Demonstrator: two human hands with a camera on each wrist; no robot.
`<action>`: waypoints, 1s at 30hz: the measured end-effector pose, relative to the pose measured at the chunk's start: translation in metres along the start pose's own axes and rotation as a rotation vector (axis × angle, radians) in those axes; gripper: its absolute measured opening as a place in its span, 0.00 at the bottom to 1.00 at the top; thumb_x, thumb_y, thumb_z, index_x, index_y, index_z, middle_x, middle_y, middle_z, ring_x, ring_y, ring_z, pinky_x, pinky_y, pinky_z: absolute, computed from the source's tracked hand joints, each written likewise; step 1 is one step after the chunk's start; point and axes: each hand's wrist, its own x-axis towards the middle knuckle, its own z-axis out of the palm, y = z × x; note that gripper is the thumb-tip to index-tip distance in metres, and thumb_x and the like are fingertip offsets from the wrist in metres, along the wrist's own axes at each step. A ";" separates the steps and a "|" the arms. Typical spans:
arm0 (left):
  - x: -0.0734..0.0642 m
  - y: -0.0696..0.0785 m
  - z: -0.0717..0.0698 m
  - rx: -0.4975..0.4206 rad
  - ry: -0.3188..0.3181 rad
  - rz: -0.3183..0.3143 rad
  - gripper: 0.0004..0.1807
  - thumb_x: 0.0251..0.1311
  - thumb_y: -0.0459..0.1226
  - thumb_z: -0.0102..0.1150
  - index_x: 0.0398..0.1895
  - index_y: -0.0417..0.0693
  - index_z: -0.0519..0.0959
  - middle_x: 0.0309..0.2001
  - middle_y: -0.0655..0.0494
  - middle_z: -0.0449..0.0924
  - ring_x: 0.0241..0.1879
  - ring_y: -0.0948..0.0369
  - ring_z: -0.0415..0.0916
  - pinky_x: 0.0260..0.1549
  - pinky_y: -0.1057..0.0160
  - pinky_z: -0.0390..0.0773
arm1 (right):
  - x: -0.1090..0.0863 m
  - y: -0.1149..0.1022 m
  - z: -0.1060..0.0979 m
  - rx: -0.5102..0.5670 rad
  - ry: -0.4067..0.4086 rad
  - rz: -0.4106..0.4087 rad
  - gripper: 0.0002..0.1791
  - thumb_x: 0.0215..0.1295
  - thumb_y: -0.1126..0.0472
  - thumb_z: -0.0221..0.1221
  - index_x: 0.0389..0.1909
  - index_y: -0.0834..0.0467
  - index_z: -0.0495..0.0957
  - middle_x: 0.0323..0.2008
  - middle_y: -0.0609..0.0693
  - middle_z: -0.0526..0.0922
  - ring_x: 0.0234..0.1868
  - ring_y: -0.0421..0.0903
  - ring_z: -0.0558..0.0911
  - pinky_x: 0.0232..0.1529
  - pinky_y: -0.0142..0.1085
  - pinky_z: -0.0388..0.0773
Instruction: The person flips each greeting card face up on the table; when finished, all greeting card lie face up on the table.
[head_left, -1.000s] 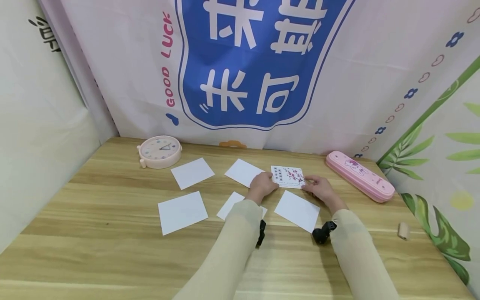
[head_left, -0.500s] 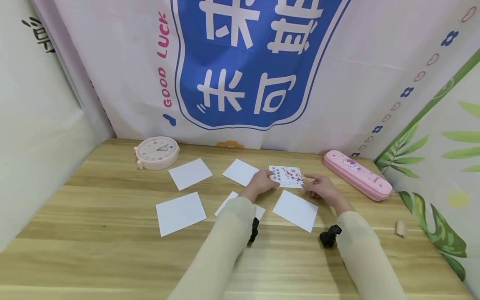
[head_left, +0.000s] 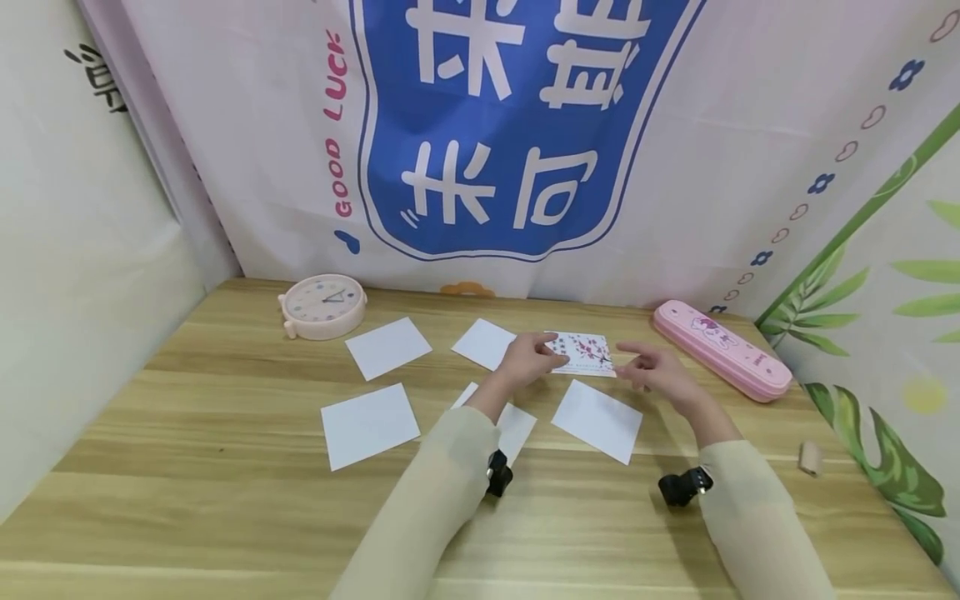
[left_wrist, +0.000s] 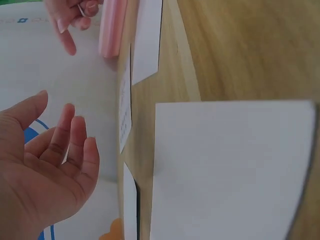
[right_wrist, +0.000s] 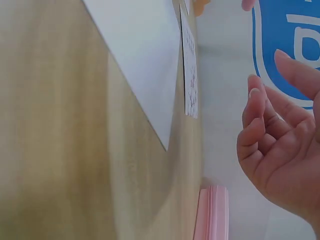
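Note:
A card printed with red blossoms and dark characters lies flat at the back right of the table. My left hand hovers over its left end; in the left wrist view the left hand has relaxed, spread fingers and holds nothing. Just off the card's right edge is my right hand. In the right wrist view the right hand is raised off the table, fingers loosely bent and nothing between them. A blank white card lies in front of the printed one, and another is partly covered by my left forearm.
More blank white cards lie leftward: one behind my left hand, a back-left card and a front-left card. A pink clock stands at the back left. A pink pencil case and a small beige block are at right.
Both hands have come away from the printed card's ends and lifted; the right has drawn off to the right. The card stays flat in about the same place.

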 end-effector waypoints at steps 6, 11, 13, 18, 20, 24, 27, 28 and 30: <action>-0.019 -0.002 -0.005 0.007 0.063 0.078 0.26 0.49 0.40 0.60 0.53 0.42 0.70 0.28 0.57 0.75 0.29 0.63 0.69 0.27 0.68 0.68 | -0.017 0.004 0.006 0.005 0.005 0.008 0.30 0.55 0.59 0.57 0.57 0.66 0.61 0.34 0.62 0.72 0.28 0.51 0.70 0.27 0.39 0.70; -0.036 -0.007 -0.007 -0.027 0.050 0.072 0.26 0.49 0.39 0.60 0.54 0.40 0.69 0.29 0.57 0.75 0.30 0.63 0.69 0.26 0.68 0.69 | -0.033 0.011 0.012 0.006 0.040 0.020 0.29 0.54 0.60 0.58 0.55 0.68 0.62 0.35 0.59 0.72 0.28 0.47 0.70 0.25 0.37 0.70; -0.042 -0.010 -0.007 -0.038 0.047 0.072 0.26 0.50 0.38 0.59 0.53 0.40 0.69 0.29 0.57 0.75 0.30 0.63 0.70 0.26 0.68 0.70 | -0.038 0.013 0.013 0.005 0.052 0.024 0.30 0.54 0.59 0.58 0.55 0.68 0.63 0.36 0.59 0.72 0.29 0.46 0.70 0.25 0.36 0.70; -0.054 -0.015 -0.001 -0.013 0.043 0.106 0.25 0.50 0.37 0.59 0.53 0.38 0.69 0.29 0.57 0.75 0.29 0.63 0.71 0.24 0.69 0.71 | -0.047 0.017 0.014 0.000 0.074 0.030 0.29 0.55 0.59 0.58 0.55 0.68 0.63 0.37 0.59 0.72 0.30 0.47 0.70 0.26 0.36 0.70; -0.058 -0.017 0.002 0.013 0.036 0.118 0.26 0.50 0.37 0.59 0.53 0.37 0.68 0.29 0.57 0.75 0.28 0.63 0.71 0.24 0.69 0.71 | -0.049 0.020 0.015 0.003 0.085 0.036 0.29 0.54 0.58 0.58 0.55 0.68 0.63 0.36 0.59 0.72 0.30 0.47 0.71 0.27 0.36 0.71; -0.065 -0.022 0.009 0.022 0.024 0.106 0.26 0.49 0.37 0.59 0.53 0.36 0.68 0.29 0.58 0.75 0.29 0.64 0.70 0.26 0.70 0.70 | -0.054 0.026 0.019 0.043 0.106 0.037 0.30 0.54 0.58 0.58 0.54 0.71 0.63 0.33 0.58 0.73 0.27 0.45 0.72 0.24 0.34 0.70; -0.067 -0.030 0.012 0.009 0.030 0.104 0.26 0.48 0.36 0.60 0.52 0.35 0.69 0.28 0.57 0.75 0.28 0.64 0.71 0.27 0.70 0.71 | -0.058 0.032 0.023 0.104 0.124 0.063 0.29 0.55 0.59 0.58 0.54 0.71 0.63 0.30 0.56 0.73 0.23 0.43 0.72 0.19 0.32 0.68; -0.068 -0.032 0.013 0.003 0.036 0.106 0.26 0.48 0.36 0.61 0.51 0.34 0.69 0.28 0.57 0.75 0.28 0.64 0.71 0.27 0.71 0.71 | -0.059 0.034 0.024 0.125 0.134 0.077 0.29 0.55 0.59 0.58 0.54 0.71 0.63 0.29 0.56 0.73 0.22 0.42 0.71 0.17 0.31 0.67; -0.068 -0.036 0.014 -0.006 0.050 0.123 0.25 0.47 0.36 0.61 0.49 0.33 0.70 0.28 0.56 0.75 0.28 0.64 0.72 0.28 0.71 0.71 | -0.060 0.037 0.026 0.150 0.157 0.094 0.29 0.55 0.59 0.58 0.54 0.71 0.63 0.28 0.54 0.73 0.20 0.41 0.70 0.16 0.30 0.66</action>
